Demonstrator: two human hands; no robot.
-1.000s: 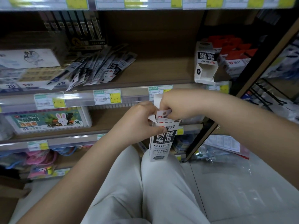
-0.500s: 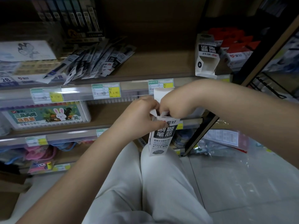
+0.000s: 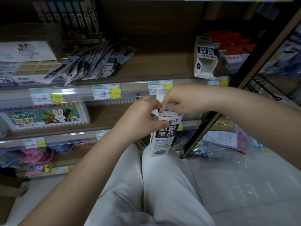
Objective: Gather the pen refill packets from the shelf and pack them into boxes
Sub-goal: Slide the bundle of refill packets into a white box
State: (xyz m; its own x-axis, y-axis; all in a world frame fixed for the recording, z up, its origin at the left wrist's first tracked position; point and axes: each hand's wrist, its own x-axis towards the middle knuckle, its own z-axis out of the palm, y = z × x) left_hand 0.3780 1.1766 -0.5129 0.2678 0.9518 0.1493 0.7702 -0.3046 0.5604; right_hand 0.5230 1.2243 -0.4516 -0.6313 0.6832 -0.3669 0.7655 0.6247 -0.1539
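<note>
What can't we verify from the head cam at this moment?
- How many refill packets are inside the white box: its walls and both hands hide them.
- Right hand fingertips: curled under at the box mouth.
- Small print on the loose packets on the shelf: blurred, too small.
- The empty box on the shelf: its far end is not visible.

Packets' lower parts inside the box; shelf labels' print blurred.

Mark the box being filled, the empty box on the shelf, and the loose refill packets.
box being filled [image 3: 164, 132], head view, printed front panel
empty box [image 3: 205, 58], head view, front face
loose refill packets [image 3: 104, 62], head view, middle of the pile
</note>
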